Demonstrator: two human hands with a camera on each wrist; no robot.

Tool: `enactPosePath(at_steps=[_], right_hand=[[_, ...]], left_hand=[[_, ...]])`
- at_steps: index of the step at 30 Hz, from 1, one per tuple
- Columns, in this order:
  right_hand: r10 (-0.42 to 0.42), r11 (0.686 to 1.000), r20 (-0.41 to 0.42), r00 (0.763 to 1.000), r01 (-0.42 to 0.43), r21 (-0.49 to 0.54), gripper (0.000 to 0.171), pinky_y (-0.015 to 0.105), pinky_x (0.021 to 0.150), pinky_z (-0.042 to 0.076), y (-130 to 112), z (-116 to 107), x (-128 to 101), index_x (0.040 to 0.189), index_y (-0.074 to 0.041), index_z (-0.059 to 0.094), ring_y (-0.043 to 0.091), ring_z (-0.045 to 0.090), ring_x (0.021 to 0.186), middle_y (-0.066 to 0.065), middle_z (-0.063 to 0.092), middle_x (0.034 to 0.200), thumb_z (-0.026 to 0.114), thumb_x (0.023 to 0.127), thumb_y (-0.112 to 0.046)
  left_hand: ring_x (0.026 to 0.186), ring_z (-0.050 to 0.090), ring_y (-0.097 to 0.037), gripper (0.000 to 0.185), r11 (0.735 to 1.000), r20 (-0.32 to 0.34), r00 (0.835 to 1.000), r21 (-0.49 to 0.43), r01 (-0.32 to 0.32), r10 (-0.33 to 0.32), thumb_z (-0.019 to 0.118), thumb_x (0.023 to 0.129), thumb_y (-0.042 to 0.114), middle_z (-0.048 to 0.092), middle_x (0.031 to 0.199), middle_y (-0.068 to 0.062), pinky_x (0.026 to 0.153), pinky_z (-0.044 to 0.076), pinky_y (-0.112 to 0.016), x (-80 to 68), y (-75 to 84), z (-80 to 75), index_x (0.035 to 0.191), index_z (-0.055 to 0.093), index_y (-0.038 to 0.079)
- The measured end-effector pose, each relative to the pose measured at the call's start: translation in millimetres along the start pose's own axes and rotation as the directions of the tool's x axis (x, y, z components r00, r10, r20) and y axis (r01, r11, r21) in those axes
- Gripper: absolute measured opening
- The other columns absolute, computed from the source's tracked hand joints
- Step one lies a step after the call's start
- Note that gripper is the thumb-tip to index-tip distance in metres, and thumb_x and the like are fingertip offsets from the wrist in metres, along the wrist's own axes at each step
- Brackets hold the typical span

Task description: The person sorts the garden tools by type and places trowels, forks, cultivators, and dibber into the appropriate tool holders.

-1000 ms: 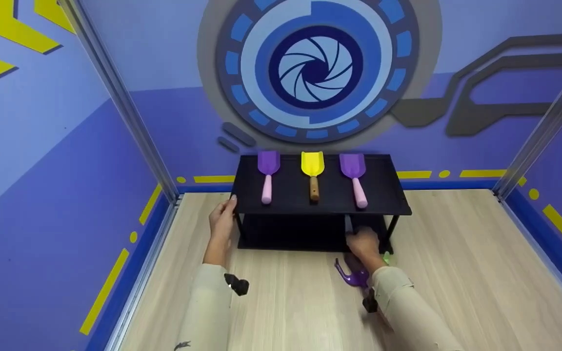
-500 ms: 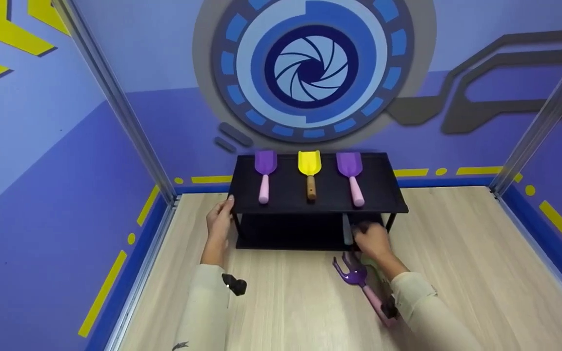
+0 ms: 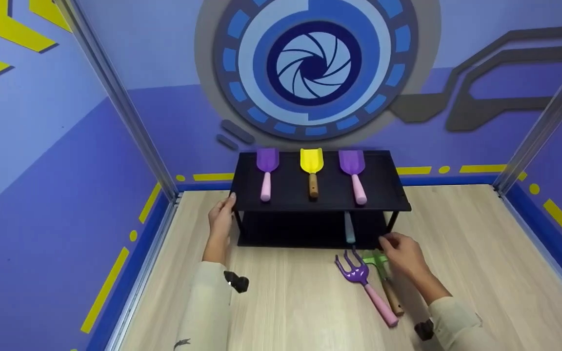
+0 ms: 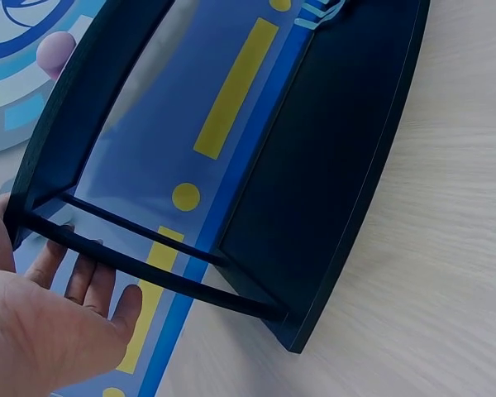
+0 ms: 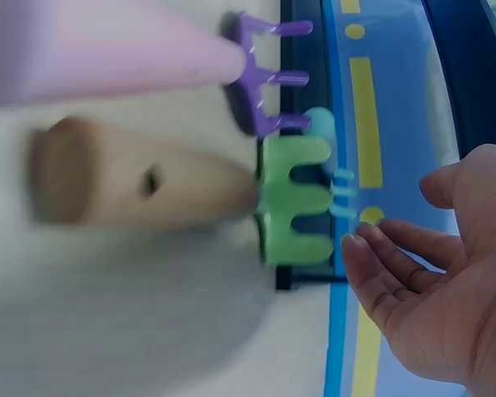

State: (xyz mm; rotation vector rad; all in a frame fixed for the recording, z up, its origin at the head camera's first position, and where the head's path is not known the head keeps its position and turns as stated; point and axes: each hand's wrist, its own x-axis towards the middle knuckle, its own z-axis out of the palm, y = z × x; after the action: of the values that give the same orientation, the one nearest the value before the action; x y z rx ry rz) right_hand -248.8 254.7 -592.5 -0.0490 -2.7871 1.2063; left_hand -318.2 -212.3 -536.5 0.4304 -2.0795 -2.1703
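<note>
**A:** Hands first, left to right. Left hand (image 3: 221, 219) rests against the left end of the black 2-tier rack (image 3: 393, 187), fingers straight along the corner post, its grip flat and holding nothing; the left wrist view shows those fingers (image 4: 83, 277) spread behind the end crossbars.

**B:** And on the rack?

**A:** 3 toy trowels lie on the top shelf: a purple one with a pink handle (image 3: 267, 170), a yellow one with a wooden handle (image 3: 312, 170), another purple one with a pink handle (image 3: 353, 173). A pale teal handle (image 3: 349, 229) sticks out of the lower shelf.

**B:** In front of it?

**A:** A purple hand fork with a pink handle (image 3: 364, 285) and a green hand rake with a wooden handle (image 3: 385, 278) lie side by side on the tabletop (image 3: 286, 302). Right hand (image 3: 403, 253) hovers just beside the rake's head, fingers (image 5: 380, 248) loosely open, grip empty.

**B:** Risks?

**A:** My guess: the 2 tools lie so close that fingers closing on the rake could nudge the fork or catch its tines. A knock against the rack's front leg could shake the trowels out of line, though the left hand steadies it.

**B:** Any writing?

**A:** None I can read; the wall carries only blue, grey and yellow graphics.
</note>
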Motion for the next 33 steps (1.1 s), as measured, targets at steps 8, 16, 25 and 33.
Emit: enactPosePath(at_steps=[8,16,25,33], right_hand=[[0.053,0.999,0.028,0.998,-0.053,-0.007,0.036,0.034,0.080,0.058,23.5,-5.8,-21.7,0.126,0.002,0.073,0.025,0.072,0.096,0.019,0.078,0.111,0.063,0.108,-0.027],[0.101,0.994,0.091,0.991,-0.096,-0.048,0.032,0.033,0.073,0.052,30.2,-0.9,-39.5,0.114,0.000,0.075,0.019,0.066,0.088,0.013,0.077,0.102,0.066,0.106,-0.030],[0.161,0.979,0.212,0.964,-0.129,-0.157,0.034,0.031,0.059,0.042,26.9,0.9,-48.3,0.090,-0.006,0.070,0.017,0.055,0.069,0.002,0.065,0.078,0.072,0.100,-0.039],[0.154,0.976,0.304,0.940,-0.097,-0.195,0.030,0.030,0.055,0.038,19.6,3.7,-48.9,0.080,-0.010,0.062,0.016,0.052,0.063,0.000,0.059,0.072,0.079,0.092,-0.031]], left_hand=[[0.155,0.042,-0.036,0.055,1.000,-0.004,1.000,0.002,0.011,-0.011,0.058,0.109,0.048,0.048,0.164,-0.014,0.132,0.031,-0.055,-1.1,0.2,0.2,0.145,0.059,0.006],[0.154,0.043,-0.035,0.055,1.000,-0.016,1.000,0.001,0.013,-0.013,0.059,0.108,0.048,0.051,0.162,-0.014,0.132,0.032,-0.055,-0.3,-0.8,-0.6,0.144,0.060,0.006],[0.154,0.045,-0.034,0.052,0.999,-0.015,1.000,-0.032,-0.003,0.002,0.060,0.108,0.045,0.051,0.160,-0.016,0.131,0.034,-0.052,0.4,-1.2,0.3,0.139,0.062,0.003],[0.151,0.046,-0.033,0.048,1.000,-0.033,0.999,-0.024,0.004,-0.004,0.062,0.107,0.046,0.054,0.157,-0.014,0.131,0.031,-0.056,-1.1,-3.0,0.0,0.133,0.064,0.005]])
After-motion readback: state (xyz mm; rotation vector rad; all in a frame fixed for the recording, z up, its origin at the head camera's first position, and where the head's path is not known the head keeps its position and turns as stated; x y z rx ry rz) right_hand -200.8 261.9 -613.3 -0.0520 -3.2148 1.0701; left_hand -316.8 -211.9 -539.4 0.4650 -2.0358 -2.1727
